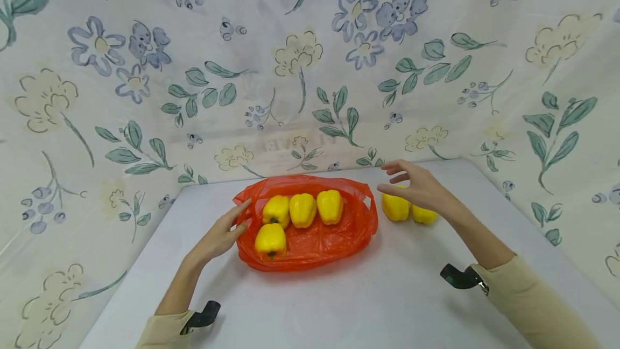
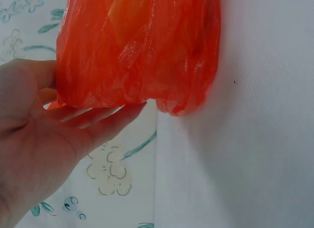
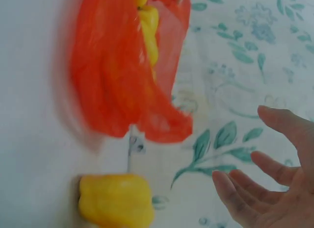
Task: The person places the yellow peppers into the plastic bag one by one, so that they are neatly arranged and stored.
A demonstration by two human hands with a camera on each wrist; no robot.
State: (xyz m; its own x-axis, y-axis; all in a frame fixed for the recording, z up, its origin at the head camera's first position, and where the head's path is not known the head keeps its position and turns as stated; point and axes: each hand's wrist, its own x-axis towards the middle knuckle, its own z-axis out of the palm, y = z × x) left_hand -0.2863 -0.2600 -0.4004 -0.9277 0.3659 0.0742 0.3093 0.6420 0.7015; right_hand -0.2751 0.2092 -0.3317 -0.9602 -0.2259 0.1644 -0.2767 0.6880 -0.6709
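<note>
From my feed, the red plastic bag (image 1: 322, 246) lies spread open on the white table (image 1: 368, 306), four yellow bell peppers (image 1: 302, 210) inside it: three along the back, one nearer the front at left. My left hand (image 1: 220, 238) rests nearly straight fingers on the bag's left end, not curled round it. My right hand (image 1: 422, 183) is empty, fingers apart, raised by the two loose peppers (image 1: 395, 209) just right of the bag. I judge the thin film the weak point: with so light a touch on one side, the rim could slump inward. A hurried reach could knock a loose pepper rolling, and the right handle loop (image 1: 373, 214) could snag my fingers
</note>
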